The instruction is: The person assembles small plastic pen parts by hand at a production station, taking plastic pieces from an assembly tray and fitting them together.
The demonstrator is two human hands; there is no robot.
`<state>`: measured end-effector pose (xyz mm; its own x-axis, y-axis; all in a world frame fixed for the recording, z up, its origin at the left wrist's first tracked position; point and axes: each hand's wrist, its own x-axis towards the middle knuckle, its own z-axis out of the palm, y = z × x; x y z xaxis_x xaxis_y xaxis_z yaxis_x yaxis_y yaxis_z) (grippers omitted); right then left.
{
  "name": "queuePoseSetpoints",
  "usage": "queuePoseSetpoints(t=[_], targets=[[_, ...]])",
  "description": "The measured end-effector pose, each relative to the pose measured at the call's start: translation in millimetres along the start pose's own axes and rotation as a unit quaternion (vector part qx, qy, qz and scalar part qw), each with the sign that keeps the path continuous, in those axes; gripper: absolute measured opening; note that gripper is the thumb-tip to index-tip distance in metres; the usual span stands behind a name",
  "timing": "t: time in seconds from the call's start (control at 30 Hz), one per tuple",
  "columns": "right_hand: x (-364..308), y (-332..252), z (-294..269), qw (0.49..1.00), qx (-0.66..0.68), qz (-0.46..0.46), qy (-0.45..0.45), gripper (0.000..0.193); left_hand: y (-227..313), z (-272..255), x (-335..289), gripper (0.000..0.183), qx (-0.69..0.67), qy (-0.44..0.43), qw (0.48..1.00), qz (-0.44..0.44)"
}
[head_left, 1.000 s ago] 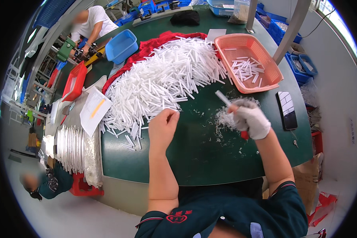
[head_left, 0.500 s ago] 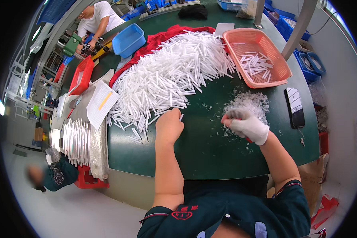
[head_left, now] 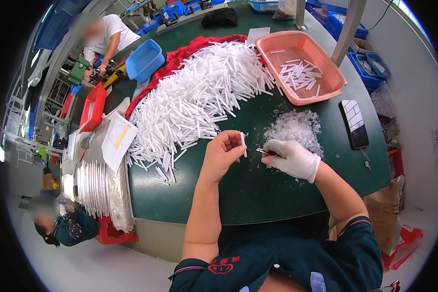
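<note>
My left hand (head_left: 222,153) is bare and pinches a short white plastic tube (head_left: 243,144) upright between thumb and fingers. Facing it, my right hand (head_left: 292,158) wears a white glove with bare fingertips and grips a small metal-tipped tool (head_left: 261,151), its handle mostly hidden by the fingers. The tool's tip is close to the tube but apart from it. Behind my right hand lies a heap of clear curly plastic shavings (head_left: 297,127). Beyond my left hand a big pile of white tubes (head_left: 194,92) spreads over a red cloth (head_left: 190,48).
An orange basket (head_left: 336,90) with several tubes stands at the far right of the green table (head_left: 180,207). A phone (head_left: 354,124) with a key lies at right. At left are a paper sheet (head_left: 119,141), a red bin (head_left: 98,107) and a blue bin (head_left: 146,61). Two people are nearby.
My left hand has come away from the pile's edge with a tube held upright. My right hand has turned, bringing the tool's metal tip towards the tube. The whole view has shifted slightly.
</note>
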<state>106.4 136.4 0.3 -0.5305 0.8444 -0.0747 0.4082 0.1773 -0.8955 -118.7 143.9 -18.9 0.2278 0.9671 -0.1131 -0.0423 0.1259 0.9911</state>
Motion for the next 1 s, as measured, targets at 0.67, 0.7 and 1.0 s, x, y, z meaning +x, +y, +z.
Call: queuePoseSetpoints(t=[0.67,0.7,1.0], targets=[[8,5,5,0.981,0.172,0.081,0.025,0.023,3,-2,0,0.014,-0.141,0.033,0.990,0.000],[8,1,4,0.968,0.226,0.102,0.023,0.023,4,-2,0,0.014,-0.140,0.032,0.990,-0.013],[8,-8,4,0.963,0.233,0.134,0.037,0.021,1,4,0,0.017,-0.095,-0.002,0.995,-0.019]])
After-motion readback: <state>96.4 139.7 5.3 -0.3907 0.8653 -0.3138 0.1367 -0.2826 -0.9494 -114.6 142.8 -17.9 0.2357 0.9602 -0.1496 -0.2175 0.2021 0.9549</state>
